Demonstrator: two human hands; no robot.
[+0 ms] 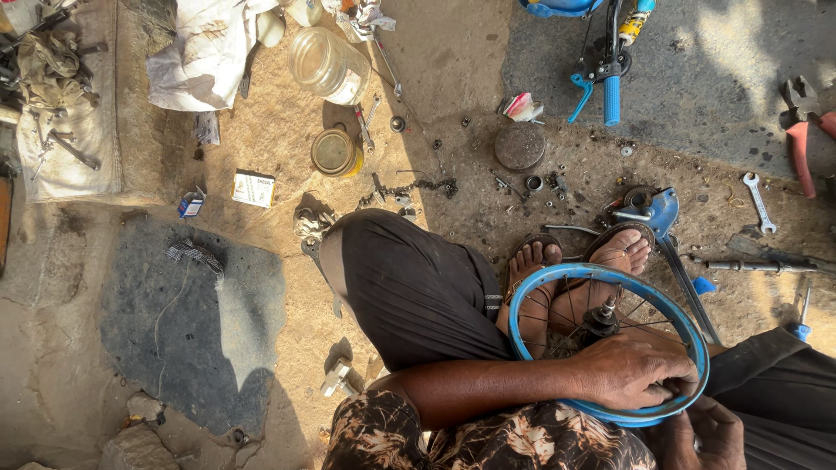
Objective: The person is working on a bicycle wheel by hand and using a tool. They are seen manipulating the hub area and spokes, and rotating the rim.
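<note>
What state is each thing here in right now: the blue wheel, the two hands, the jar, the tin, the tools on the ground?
Blue wheel rim: bare of tyre, spokes and hub in place, resting over the person's lap.
Left hand: laid over the rim's near edge, gripping it.
Right hand: below the rim, partly out of frame.
Glass jar: lying on its side.
Round tin: lid on.
Spanner: flat on the ground, untouched.
Chain: loose on the ground.

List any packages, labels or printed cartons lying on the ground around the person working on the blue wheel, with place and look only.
Small flat box: on the sandy ground left of the knee, rectangular, white and yellow with dark print.
Tiny carton: left of that box, blue and white.
Clear plastic jar: lying tilted near the top, with a pale label.
Round tin: below the jar, yellow side, dull lid.
Crumpled wrapper: top centre, pink and white.
</note>
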